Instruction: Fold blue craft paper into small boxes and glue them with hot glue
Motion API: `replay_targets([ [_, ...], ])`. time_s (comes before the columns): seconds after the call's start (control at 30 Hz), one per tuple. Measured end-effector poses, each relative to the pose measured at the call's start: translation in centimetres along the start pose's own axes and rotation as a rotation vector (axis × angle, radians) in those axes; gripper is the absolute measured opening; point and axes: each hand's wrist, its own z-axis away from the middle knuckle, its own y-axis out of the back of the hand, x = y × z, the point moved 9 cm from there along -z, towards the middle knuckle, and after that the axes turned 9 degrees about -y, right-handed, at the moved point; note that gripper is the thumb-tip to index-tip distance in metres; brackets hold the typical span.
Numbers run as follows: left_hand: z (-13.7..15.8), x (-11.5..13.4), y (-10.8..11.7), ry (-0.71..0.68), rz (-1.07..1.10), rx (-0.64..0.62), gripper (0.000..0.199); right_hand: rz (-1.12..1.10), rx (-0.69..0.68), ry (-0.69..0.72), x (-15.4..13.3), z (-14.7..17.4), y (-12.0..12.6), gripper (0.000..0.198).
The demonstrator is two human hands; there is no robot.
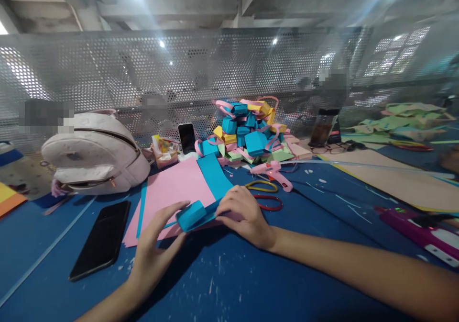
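My left hand point(152, 250) gripped the boxy end of a blue box point(192, 215) between thumb and finger, over the near edge of pink sheets point(175, 181); my right hand point(247, 219) pinched its narrower end. I seemed to be shaping folds, which called for a light, steady pinch next. The paper looked matte, creased, partly open.

The slim bare left hand point(152, 250) has long, slender fingers and a narrow wrist, and its smooth bare left forearm point(113, 303) shows only in part. The small bare right hand point(247, 219) has a rounded back and slender fingers; its bare right forearm point(351, 267), smooth and tapering, widens away from the wrist. Fingernail details are too small to tell.
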Motion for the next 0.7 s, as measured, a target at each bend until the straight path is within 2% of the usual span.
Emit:
replay_targets([
  [0.17,0.0,0.9,-0.4,-0.098,0.025,-0.055,0.041,-0.009,-0.008,0.012,0.1,0.2,0.0,0.009],
  [0.7,-0.4,1.3,-0.5,-0.144,0.03,-0.064,0.039,-0.03,-0.006,0.016,0.4,0.2,-0.1,0.006],
])
